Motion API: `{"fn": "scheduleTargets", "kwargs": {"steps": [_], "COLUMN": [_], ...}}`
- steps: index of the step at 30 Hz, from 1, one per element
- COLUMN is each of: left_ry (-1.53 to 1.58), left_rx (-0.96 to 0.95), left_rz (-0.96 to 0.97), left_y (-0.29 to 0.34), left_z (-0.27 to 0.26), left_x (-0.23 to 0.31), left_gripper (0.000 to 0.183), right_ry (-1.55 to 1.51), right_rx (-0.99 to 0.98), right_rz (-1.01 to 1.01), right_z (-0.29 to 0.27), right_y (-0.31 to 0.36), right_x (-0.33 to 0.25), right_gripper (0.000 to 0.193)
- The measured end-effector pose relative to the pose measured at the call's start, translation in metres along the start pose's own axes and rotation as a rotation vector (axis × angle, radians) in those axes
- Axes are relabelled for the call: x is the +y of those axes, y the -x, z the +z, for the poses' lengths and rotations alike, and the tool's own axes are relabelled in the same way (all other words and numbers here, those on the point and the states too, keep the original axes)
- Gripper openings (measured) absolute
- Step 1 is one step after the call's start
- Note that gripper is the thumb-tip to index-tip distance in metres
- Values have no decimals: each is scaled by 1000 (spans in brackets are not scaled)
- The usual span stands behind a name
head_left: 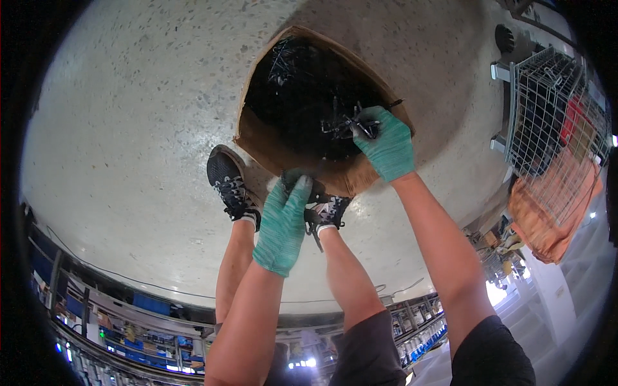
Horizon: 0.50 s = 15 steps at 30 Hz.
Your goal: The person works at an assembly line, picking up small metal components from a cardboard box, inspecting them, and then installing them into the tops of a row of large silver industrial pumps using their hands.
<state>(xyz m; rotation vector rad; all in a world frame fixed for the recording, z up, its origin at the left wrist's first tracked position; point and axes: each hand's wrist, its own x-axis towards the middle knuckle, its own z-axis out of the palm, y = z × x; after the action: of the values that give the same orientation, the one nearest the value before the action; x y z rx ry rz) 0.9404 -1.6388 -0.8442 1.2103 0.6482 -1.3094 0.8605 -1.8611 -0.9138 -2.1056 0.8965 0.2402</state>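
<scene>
My right hand (386,143), in a green knit glove, is closed around a bunch of thin black branching plastic pieces (347,123) over a cardboard box (257,132). My left hand (286,215), gloved alike, is at the near edge of the box. Its fingers are pinched together against something small and dark (315,192), too unclear to name. Inside the box it is mostly dark, with a tangle of thin, shiny black pieces (283,61) toward the far left corner.
The box stands on a speckled floor (141,116), just beyond my two black shoes (225,177). At the right is a wire basket (547,122) with an orange cloth (557,206) beside it. Loaded shelving (135,321) lines the lower left, and a thin cable (154,286) lies along the floor.
</scene>
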Motion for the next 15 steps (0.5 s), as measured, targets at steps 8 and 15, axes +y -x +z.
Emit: {"fn": "scheduleTargets", "kwargs": {"steps": [8, 15], "left_ry": [150, 394], "left_rx": [82, -41], "left_rz": [-39, -52], "left_y": [-6, -7], "left_z": [3, 27], "left_x": [-13, -6], "left_gripper": [36, 45], "right_ry": [-468, -392], "right_rx": [194, 275], "right_rz": [251, 262], "right_z": [-9, -25], "right_y": [47, 97], "right_x": [-33, -77], "right_gripper": [29, 32]}}
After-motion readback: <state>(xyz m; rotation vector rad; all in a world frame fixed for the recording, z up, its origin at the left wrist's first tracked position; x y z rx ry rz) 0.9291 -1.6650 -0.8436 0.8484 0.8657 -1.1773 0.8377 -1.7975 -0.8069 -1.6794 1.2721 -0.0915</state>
